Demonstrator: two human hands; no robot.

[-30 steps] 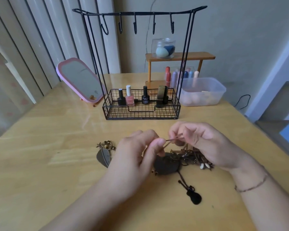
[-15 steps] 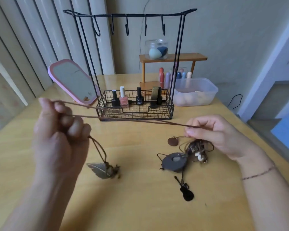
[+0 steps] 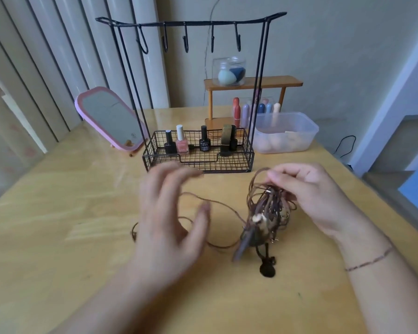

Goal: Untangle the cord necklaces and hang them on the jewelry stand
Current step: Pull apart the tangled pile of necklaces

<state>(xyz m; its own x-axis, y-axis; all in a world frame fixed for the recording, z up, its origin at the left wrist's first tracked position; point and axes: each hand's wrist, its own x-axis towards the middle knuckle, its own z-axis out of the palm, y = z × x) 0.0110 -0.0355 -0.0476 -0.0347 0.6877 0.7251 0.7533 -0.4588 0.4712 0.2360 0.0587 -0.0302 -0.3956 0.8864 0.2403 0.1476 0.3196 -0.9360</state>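
The right hand (image 3: 309, 196) pinches the top of the tangled necklaces (image 3: 267, 213) and holds the bundle up, its lowest pendant touching the tabletop (image 3: 58, 237). The left hand (image 3: 169, 220) hovers with fingers spread, holding nothing, above a loose cord (image 3: 217, 203) lying on the tabletop. The jewelry stand (image 3: 191, 22) is behind, hooks bare.

Bare forearms, no sleeves, thin beaded bracelet (image 3: 369, 261) on right wrist
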